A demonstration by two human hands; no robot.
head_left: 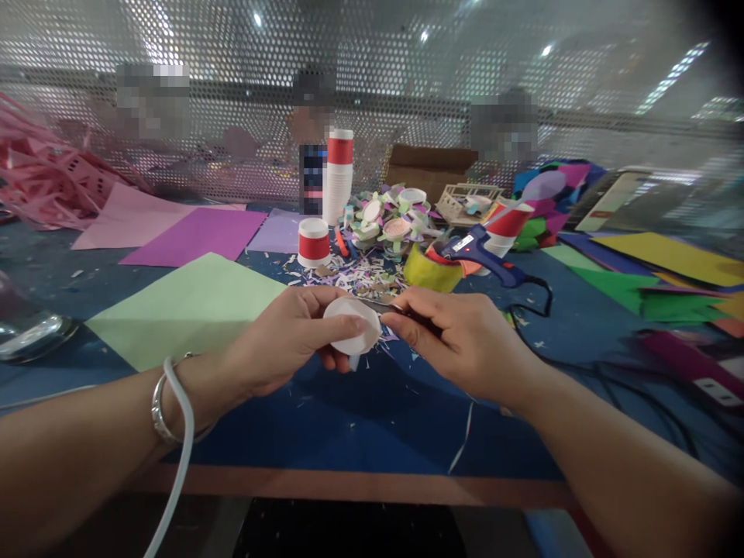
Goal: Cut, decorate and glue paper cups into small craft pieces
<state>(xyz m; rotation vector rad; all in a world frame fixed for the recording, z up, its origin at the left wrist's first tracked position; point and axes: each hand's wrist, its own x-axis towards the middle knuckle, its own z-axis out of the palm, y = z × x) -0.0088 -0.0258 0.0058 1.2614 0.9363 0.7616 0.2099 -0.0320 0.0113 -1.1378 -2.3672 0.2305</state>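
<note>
Just below the middle of the frame, the left hand (284, 337) held a white paper cup (352, 325) sideways, its grip pressed around the cup with the thumb across the flat round bottom. The right hand (465, 341) met it from the right, its grip pinched on a thin metal tool (380, 306), most likely scissors, whose tip touched the cup's upper edge. Both hands hovered above the blue worktop (372, 418). A light green sheet (186, 310) lay left of the left hand. Farther up, near the centre, stood a red-banded cup (314, 242), a tall stack of cups (339, 177), a heap of paper scraps (363, 275) and a blue glue gun (485, 256).
</note>
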